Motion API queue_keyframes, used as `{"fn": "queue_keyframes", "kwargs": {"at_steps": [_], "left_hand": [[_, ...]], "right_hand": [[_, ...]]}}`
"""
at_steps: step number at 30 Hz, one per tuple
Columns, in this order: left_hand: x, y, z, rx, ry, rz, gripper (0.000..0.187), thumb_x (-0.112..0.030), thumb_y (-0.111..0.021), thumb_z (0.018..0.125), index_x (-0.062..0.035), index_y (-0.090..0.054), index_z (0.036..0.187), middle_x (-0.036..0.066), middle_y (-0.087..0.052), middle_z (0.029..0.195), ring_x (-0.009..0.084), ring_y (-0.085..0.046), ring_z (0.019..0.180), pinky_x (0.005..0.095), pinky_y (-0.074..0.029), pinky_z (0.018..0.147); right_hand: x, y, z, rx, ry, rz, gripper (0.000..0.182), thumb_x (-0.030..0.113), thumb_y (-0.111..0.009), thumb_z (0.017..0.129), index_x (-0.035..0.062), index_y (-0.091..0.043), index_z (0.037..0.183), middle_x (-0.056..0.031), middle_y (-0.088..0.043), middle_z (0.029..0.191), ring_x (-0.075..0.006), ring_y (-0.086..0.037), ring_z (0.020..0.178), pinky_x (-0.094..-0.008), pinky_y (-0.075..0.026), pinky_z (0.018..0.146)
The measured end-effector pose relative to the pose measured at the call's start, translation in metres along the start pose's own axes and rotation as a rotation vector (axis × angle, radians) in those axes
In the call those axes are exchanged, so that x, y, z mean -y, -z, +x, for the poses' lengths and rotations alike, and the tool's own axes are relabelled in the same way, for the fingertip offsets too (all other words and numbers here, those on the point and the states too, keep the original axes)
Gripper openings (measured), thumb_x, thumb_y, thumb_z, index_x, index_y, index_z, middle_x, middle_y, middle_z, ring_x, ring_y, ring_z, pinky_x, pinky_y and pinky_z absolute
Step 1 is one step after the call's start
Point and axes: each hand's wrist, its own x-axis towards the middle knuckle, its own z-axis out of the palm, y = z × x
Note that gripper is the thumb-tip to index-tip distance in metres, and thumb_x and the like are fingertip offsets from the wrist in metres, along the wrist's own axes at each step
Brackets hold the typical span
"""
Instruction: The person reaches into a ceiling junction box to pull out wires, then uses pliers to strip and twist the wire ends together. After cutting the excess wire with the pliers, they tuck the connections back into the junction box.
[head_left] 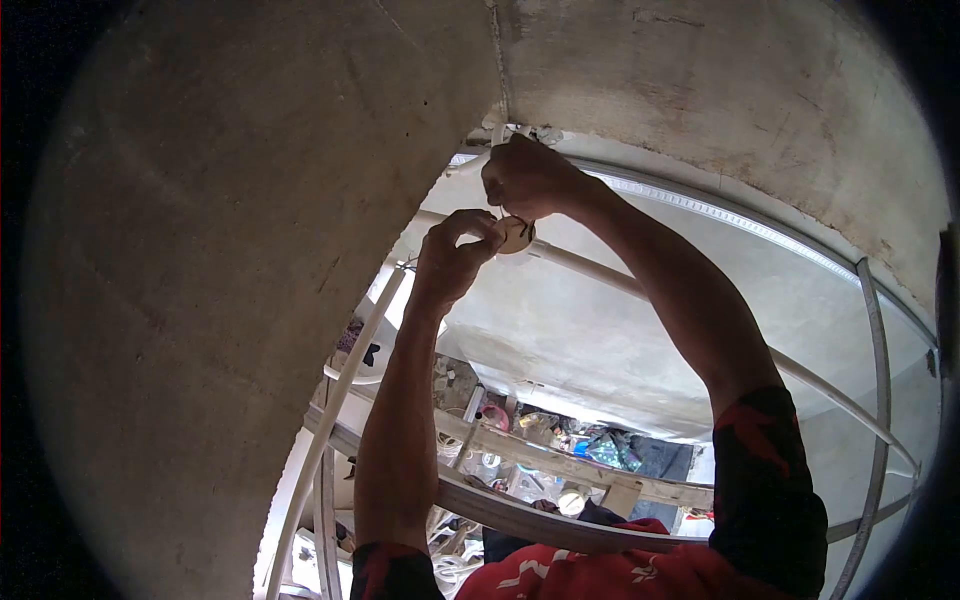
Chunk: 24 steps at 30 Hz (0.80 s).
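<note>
Along pale pipe (pixel 590 268): round box (pixel 513 240); left grip (pixel 450 258), I cannot tell; right grip (pixel 535 182), clenched. Risk: dark wire (pixel 525 229) snagged through crowding.

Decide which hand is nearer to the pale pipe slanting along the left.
Left. The left hand is beside the top of the pipe; the right hand is farther right, above the round piece.

From here I'm seeing a red shirt (pixel 600 572) showing white markings, black sleeves (pixel 765 490) carrying red patches, a greyish-brown wall (pixel 200 250), an off-white pipe (pixel 590 268), and a pink basin (pixel 492 416) glowing among mixed colours.
</note>
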Motion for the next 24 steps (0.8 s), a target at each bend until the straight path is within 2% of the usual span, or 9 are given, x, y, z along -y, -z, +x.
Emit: {"fn": "queue_keyframes", "kwargs": {"at_steps": [2, 7, 11, 13, 15, 18, 20, 24], "left_hand": [[0.001, 0.001, -0.002, 0.032, -0.008, 0.037, 0.017, -0.013, -0.075, 0.090, -0.0023, -0.072, 0.103, 0.010, -0.072, 0.111, 0.0178, -0.067, 0.103, 0.0350, -0.052, 0.094], [0.002, -0.002, -0.002, 0.018, -0.009, 0.017, 0.020, -0.014, -0.076, 0.088, -0.0018, -0.071, 0.103, 0.010, -0.072, 0.113, 0.0178, -0.066, 0.105, 0.0350, -0.053, 0.093], [0.005, -0.002, -0.001, 0.015, 0.020, 0.019, 0.023, -0.016, -0.076, 0.089, -0.0017, -0.071, 0.106, 0.009, -0.072, 0.113, 0.0181, -0.066, 0.105, 0.0347, -0.053, 0.092], [0.003, -0.005, -0.002, -0.001, 0.006, 0.026, 0.022, -0.016, -0.076, 0.089, -0.0016, -0.071, 0.106, 0.009, -0.072, 0.112, 0.0180, -0.067, 0.104, 0.0347, -0.053, 0.092], [0.000, -0.008, -0.003, -0.020, -0.011, 0.031, 0.022, -0.016, -0.075, 0.090, -0.0015, -0.070, 0.106, 0.009, -0.072, 0.111, 0.0179, -0.067, 0.103, 0.0347, -0.053, 0.093], [-0.002, -0.013, -0.003, -0.067, -0.021, 0.100, 0.023, -0.019, -0.075, 0.092, -0.0013, -0.070, 0.106, 0.009, -0.072, 0.108, 0.0184, -0.068, 0.102, 0.0369, -0.056, 0.091], [0.000, -0.016, -0.001, -0.073, -0.033, 0.062, 0.015, -0.008, -0.073, 0.090, 0.0007, -0.070, 0.102, 0.012, -0.071, 0.108, 0.0214, -0.070, 0.103, 0.0419, -0.063, 0.090], [0.004, -0.022, 0.001, -0.128, -0.071, 0.097, 0.014, -0.010, -0.073, 0.091, 0.0006, -0.071, 0.100, 0.014, -0.071, 0.107, 0.0235, -0.071, 0.101, 0.0425, -0.064, 0.087]], "right_hand": [[-0.005, 0.000, 0.002, 0.025, -0.027, 0.029, 0.012, 0.017, -0.077, 0.081, 0.0054, -0.076, 0.081, -0.0154, -0.072, 0.080, -0.0315, -0.073, 0.085, -0.0451, -0.058, 0.078], [0.000, 0.005, -0.004, 0.031, -0.132, 0.057, 0.016, 0.019, -0.077, 0.083, 0.0028, -0.074, 0.084, -0.0165, -0.073, 0.087, -0.0315, -0.073, 0.088, -0.0445, -0.056, 0.080], [-0.006, 0.001, 0.000, 0.011, -0.101, -0.013, 0.017, 0.019, -0.074, 0.086, 0.0025, -0.073, 0.086, -0.0163, -0.074, 0.088, -0.0324, -0.072, 0.090, -0.0451, -0.056, 0.081], [-0.005, 0.008, -0.001, 0.130, -0.060, 0.006, 0.019, 0.021, -0.070, 0.090, 0.0022, -0.074, 0.089, -0.0162, -0.074, 0.092, -0.0320, -0.072, 0.091, -0.0449, -0.055, 0.082], [-0.006, 0.014, -0.008, 0.143, -0.062, 0.076, 0.021, 0.022, -0.069, 0.092, 0.0019, -0.074, 0.092, -0.0162, -0.074, 0.093, -0.0311, -0.072, 0.092, -0.0445, -0.055, 0.083], [-0.012, 0.018, -0.018, 0.151, -0.073, 0.202, 0.023, 0.023, -0.067, 0.095, 0.0018, -0.074, 0.097, -0.0160, -0.075, 0.094, -0.0296, -0.071, 0.093, -0.0436, -0.054, 0.086], [-0.016, 0.018, -0.021, 0.141, -0.081, 0.257, 0.023, 0.024, -0.066, 0.096, 0.0018, -0.074, 0.099, -0.0160, -0.075, 0.095, -0.0291, -0.071, 0.093, -0.0431, -0.054, 0.087], [-0.017, 0.017, -0.026, 0.117, 0.026, 0.249, 0.018, 0.019, -0.066, 0.097, 0.0039, -0.075, 0.100, -0.0144, -0.073, 0.097, -0.0297, -0.069, 0.096, -0.0443, -0.053, 0.088]]}}
